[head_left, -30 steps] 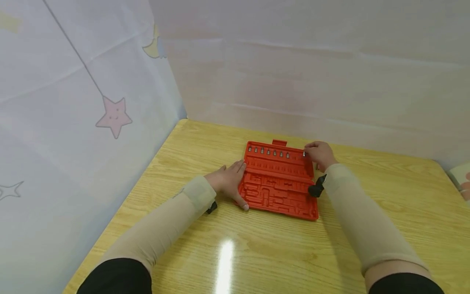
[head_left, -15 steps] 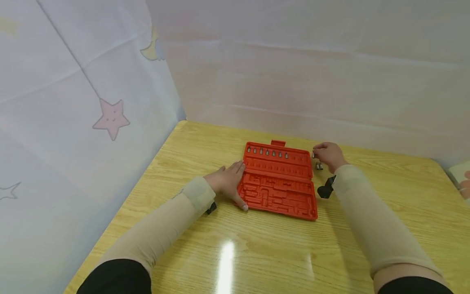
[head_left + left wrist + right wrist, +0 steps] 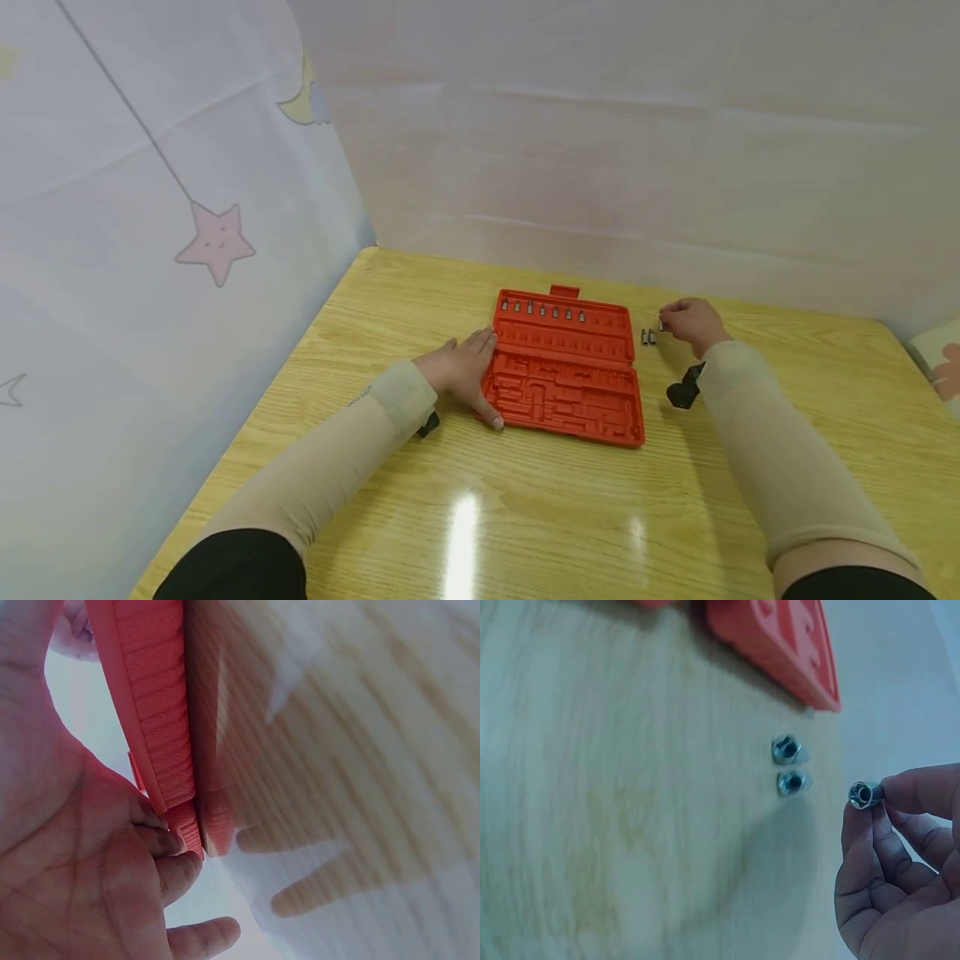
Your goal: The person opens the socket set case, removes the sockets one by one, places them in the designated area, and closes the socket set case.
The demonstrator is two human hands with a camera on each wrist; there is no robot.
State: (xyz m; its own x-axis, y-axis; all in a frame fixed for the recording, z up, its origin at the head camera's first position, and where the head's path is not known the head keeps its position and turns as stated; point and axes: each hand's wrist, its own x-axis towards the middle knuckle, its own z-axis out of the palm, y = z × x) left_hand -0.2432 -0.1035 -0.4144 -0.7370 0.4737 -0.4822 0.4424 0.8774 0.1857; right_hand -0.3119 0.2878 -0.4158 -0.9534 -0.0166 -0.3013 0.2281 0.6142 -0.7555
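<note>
A red plastic socket case (image 3: 562, 425) lies unfolded on the wooden table. Along its far row stand several small metal sockets (image 3: 542, 310). My left hand (image 3: 463, 371) rests against the case's left side, fingers straight and thumb spread at the near corner; the left wrist view shows the fingers (image 3: 180, 874) touching the ribbed red edge. Right of the case, my right hand (image 3: 693, 323) pinches one metal socket (image 3: 864, 795) between thumb and fingers, above the table. Two more sockets (image 3: 789, 766) stand side by side on the table, just left of that hand.
The wooden table (image 3: 547, 517) extends in front of the case and to its right. A pale wall sheet (image 3: 600, 183) rises behind the table, and another printed sheet (image 3: 112, 333) runs along its left side. The case's latch tab (image 3: 565, 292) juts out at the back.
My right hand has lifted a socket out of the right end of the case's far row and carried it right, past the case edge. The left hand keeps its place on the case.
</note>
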